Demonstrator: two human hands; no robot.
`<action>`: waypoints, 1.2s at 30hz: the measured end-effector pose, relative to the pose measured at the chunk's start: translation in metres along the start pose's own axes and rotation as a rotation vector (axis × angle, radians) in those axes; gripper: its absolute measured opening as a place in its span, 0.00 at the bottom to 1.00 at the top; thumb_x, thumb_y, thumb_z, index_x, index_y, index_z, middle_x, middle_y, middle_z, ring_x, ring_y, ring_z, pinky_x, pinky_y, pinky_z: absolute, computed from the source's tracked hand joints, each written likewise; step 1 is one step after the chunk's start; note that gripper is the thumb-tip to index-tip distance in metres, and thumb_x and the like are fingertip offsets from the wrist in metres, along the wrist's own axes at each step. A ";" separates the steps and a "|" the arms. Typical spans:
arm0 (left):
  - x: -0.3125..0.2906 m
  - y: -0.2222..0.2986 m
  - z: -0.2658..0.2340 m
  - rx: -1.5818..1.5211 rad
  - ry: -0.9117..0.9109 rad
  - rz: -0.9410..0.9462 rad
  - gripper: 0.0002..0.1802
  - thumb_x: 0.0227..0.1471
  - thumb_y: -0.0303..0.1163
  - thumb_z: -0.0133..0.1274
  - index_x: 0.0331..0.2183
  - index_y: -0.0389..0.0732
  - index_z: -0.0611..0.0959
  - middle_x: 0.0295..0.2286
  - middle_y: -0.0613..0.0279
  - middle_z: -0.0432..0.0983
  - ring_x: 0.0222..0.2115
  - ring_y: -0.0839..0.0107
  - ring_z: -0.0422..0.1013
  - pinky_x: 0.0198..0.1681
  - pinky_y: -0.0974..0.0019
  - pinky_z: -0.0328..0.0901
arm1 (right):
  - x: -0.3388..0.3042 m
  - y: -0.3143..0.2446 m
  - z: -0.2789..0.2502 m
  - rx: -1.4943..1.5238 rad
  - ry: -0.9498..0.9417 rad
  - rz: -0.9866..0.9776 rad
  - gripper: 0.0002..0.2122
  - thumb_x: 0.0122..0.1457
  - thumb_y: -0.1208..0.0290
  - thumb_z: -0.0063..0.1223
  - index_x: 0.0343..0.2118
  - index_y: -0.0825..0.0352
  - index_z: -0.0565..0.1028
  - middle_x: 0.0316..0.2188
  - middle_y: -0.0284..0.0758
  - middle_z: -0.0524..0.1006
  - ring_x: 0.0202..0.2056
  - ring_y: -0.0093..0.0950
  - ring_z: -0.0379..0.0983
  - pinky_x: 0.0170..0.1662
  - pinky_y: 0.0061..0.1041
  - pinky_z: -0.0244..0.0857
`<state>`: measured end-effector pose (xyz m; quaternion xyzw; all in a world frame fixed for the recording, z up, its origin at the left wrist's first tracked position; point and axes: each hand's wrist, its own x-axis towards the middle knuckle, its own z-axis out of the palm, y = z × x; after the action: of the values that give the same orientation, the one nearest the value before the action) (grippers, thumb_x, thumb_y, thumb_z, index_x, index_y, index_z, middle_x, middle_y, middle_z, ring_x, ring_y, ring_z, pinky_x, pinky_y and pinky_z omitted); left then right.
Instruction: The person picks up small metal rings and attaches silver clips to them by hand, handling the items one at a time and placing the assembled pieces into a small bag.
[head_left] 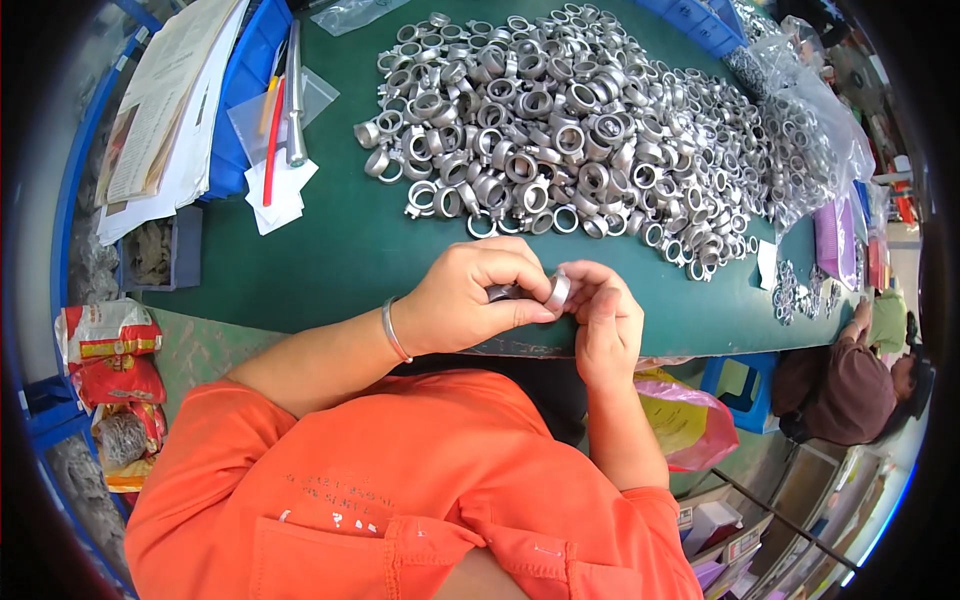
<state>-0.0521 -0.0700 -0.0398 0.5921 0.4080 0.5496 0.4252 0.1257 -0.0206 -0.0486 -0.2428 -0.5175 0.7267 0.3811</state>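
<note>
One metal ring (pixel 559 291) at near edge of green table (pixel 250 255): left hand (pixel 472 290) pinched it between thumb and fingers; right hand (pixel 608 322) curled fingers against it. Large ring heap (pixel 560 130) lay beyond.

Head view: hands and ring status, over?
Left hand pinching metal ring. Right hand touching it. Pile of rings just beyond, not between hands.

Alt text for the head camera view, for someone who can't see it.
A left hand pinches a metal ring, the right hand touching it, at the edge of a green table; beyond lies a large heap of similar rings.
</note>
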 end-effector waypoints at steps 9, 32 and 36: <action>-0.006 0.009 0.001 -0.326 0.130 -0.389 0.07 0.43 0.23 0.57 0.29 0.36 0.77 0.24 0.66 0.72 0.25 0.82 0.68 0.27 0.78 0.63 | 0.003 0.000 0.012 -0.238 0.086 -0.216 0.19 0.46 0.87 0.54 0.43 0.73 0.66 0.42 0.42 0.70 0.37 0.25 0.71 0.41 0.22 0.67; 0.005 0.003 -0.025 -0.815 0.417 -0.452 0.05 0.53 0.29 0.47 0.28 0.39 0.72 0.20 0.64 0.67 0.17 0.79 0.62 0.12 0.80 0.52 | 0.034 0.005 0.019 -1.237 -0.110 -0.407 0.08 0.41 0.76 0.60 0.27 0.65 0.75 0.25 0.35 0.69 0.29 0.33 0.65 0.33 0.29 0.59; 0.003 0.009 -0.016 -0.458 0.288 -0.572 0.05 0.48 0.27 0.53 0.29 0.37 0.75 0.16 0.65 0.68 0.13 0.83 0.61 0.12 0.82 0.51 | 0.025 -0.003 0.014 -0.882 -0.038 -0.339 0.08 0.42 0.84 0.58 0.27 0.68 0.73 0.29 0.36 0.73 0.29 0.29 0.71 0.30 0.22 0.65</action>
<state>-0.0676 -0.0691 -0.0298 0.2609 0.4788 0.5631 0.6210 0.1017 -0.0078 -0.0397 -0.2802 -0.8159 0.3693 0.3455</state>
